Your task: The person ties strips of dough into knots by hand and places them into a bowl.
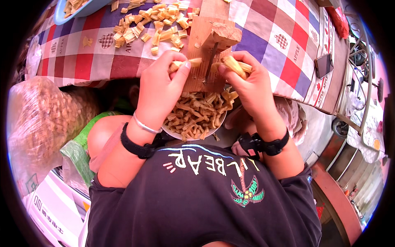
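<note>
Both my hands are raised at the table's near edge, one on each side of a wooden cutting stand (pixel 201 85) with a thin upright metal blade (pixel 211 61). My left hand (pixel 162 84) pinches a pale-yellow fibrous piece (pixel 195 62), whose end points toward the blade. My right hand (pixel 252 84) is closed round a small bundle of pale-yellow fibrous strips (pixel 236 66), just right of the blade. A rough wooden block (pixel 225 33) tops the stand. Below, a white bowl (pixel 222 120) holds many browner strips (pixel 197 113). Short yellow chunks (pixel 158 26) lie loose on the table beyond my left hand.
A checked tablecloth (pixel 263 18) covers the table. A blue basin (pixel 61 15) with more chunks stands far left. A big clear plastic bag (pixel 45 119) full of brown pieces is at the left. A dark flat object (pixel 324 66) lies near the table's right edge.
</note>
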`<act>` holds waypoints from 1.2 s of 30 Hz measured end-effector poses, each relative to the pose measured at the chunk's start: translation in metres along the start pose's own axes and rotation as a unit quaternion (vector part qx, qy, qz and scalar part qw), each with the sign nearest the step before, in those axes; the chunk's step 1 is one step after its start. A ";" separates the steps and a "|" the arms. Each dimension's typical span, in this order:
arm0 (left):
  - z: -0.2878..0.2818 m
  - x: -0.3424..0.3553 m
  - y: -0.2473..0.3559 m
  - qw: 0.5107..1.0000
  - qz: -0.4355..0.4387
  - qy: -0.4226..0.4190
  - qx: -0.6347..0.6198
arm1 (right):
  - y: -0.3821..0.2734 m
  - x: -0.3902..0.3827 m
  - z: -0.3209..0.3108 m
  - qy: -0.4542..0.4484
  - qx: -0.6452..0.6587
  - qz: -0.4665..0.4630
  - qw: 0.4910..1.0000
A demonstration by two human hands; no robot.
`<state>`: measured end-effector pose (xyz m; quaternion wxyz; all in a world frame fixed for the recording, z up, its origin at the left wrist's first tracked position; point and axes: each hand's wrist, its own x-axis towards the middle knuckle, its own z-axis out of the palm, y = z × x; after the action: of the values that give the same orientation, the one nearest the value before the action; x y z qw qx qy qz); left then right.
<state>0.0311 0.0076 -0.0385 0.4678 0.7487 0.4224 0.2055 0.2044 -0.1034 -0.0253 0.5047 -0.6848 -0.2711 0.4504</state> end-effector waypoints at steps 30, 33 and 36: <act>0.009 -0.036 0.022 0.913 -0.047 -0.179 -0.363 | -0.002 -0.022 0.015 -0.124 0.006 -0.046 0.991; 0.008 -0.037 0.015 0.931 -0.008 -0.213 -0.297 | -0.007 -0.024 0.014 -0.138 -0.034 -0.129 0.981; -0.005 -0.033 0.024 0.927 -0.046 -0.246 -0.279 | -0.013 -0.029 0.011 -0.115 0.170 -0.005 0.979</act>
<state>0.0197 -0.0217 -0.0124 0.7559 0.5947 0.2538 0.1026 0.1829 -0.1179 -0.0043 0.5816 -0.5313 -0.2502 0.5628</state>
